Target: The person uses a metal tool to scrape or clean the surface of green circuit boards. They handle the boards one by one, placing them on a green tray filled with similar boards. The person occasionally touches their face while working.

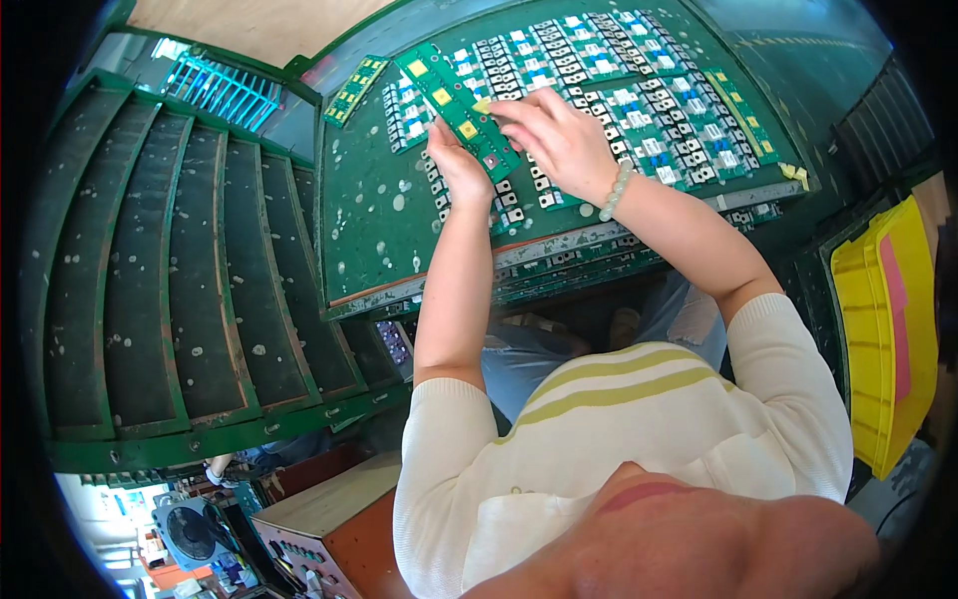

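A long green circuit board point(429, 78) with several yellow square pieces along it is held tilted above the table. My left hand point(461, 172) grips its lower part from the left, fingers wrapped round the edge. Over the board's right edge, my right hand point(561, 145) pinches a small yellow piece point(481, 106) between thumb and fingertips. Whether that piece touches the board I cannot tell. Beneath and beyond both hands, rows of populated circuit boards point(639, 120) with white, blue and black parts cover much of the table.
The speckled green table point(374, 235) has a metal front edge. Boards with yellow squares lie at its far left point(354, 90) and right point(740, 118). A slatted green rack point(190, 280) stands on the left. To the right is a yellow bin point(868, 339); small yellow scraps point(794, 175) lie at the table's right corner.
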### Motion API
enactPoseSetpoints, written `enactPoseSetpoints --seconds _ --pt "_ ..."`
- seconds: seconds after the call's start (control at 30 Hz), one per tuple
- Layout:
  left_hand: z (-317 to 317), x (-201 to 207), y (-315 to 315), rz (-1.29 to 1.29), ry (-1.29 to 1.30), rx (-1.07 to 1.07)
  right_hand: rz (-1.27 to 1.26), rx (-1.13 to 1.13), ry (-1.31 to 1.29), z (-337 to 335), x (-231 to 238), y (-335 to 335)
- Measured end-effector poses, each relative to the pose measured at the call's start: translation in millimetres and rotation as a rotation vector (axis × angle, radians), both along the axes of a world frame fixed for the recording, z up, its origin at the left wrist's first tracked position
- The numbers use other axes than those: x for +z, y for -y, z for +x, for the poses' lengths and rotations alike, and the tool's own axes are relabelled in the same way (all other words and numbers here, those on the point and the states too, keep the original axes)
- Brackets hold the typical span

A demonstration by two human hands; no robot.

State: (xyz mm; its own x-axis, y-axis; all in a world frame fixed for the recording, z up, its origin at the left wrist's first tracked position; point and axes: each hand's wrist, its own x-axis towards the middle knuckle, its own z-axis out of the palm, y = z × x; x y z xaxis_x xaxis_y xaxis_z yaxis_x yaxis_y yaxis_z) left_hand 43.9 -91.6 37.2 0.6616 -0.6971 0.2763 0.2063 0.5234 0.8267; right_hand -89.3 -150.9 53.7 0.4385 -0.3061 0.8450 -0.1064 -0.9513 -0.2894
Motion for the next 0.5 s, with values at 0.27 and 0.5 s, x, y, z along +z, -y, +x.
enactPoseSetpoints --seconds 0.27,0.5 --pt "0 -6 1 0.09 0.067 0.063 -0.043 0.003 -0.126 1 -9 -4" --pt "1 -6 3 0.057 0.134 0.097 0.032 0.019 -0.1 0 -7 -7"
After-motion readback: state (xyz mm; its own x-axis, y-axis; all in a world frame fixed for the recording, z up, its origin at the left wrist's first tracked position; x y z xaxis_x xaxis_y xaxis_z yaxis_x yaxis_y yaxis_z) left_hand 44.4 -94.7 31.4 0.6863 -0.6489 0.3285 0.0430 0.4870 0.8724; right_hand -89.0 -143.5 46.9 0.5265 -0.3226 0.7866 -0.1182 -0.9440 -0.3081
